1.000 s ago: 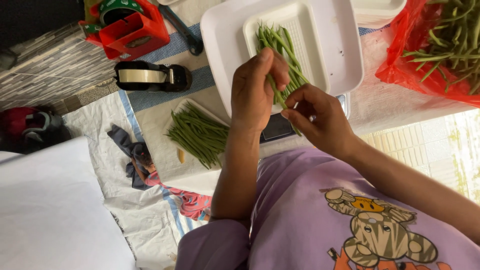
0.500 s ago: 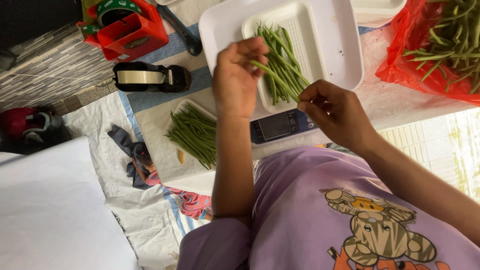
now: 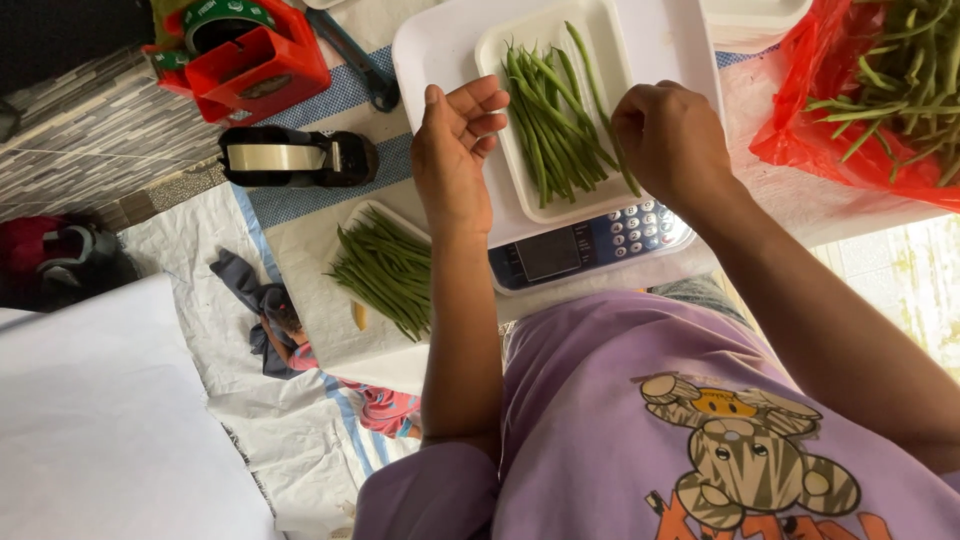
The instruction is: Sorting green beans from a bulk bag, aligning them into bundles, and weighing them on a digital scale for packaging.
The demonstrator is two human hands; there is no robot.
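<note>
White foam tray [image 3: 510, 60] on the scale [image 3: 590, 245] already holds a bundle of slender green beans [image 3: 555, 125]. Beside that tray, your left hand [image 3: 455, 155] hangs open and empty; your right hand [image 3: 670, 140] pinches one bean. More beans wait in the red plastic bag [image 3: 800, 140].

We see the person's own body from above: a lilac short-sleeve tee w/ a cartoon print on the chest, a striped grey-brown cat-like figure w/ a yellow smiling face on its head, orange lettering partly cut off at the bottom edge. Sleeves end approx. at the upper arm; hem of the left sleeve bunches in soft folds. Both forearms are bare, no watch, no bracelets, no gloves. The left hand [image 3: 458, 150] has short nails, no rings that we can make out. The right hand [image 3: 672, 142] likewise bare, knuckles toward us, nails hidden.
</note>
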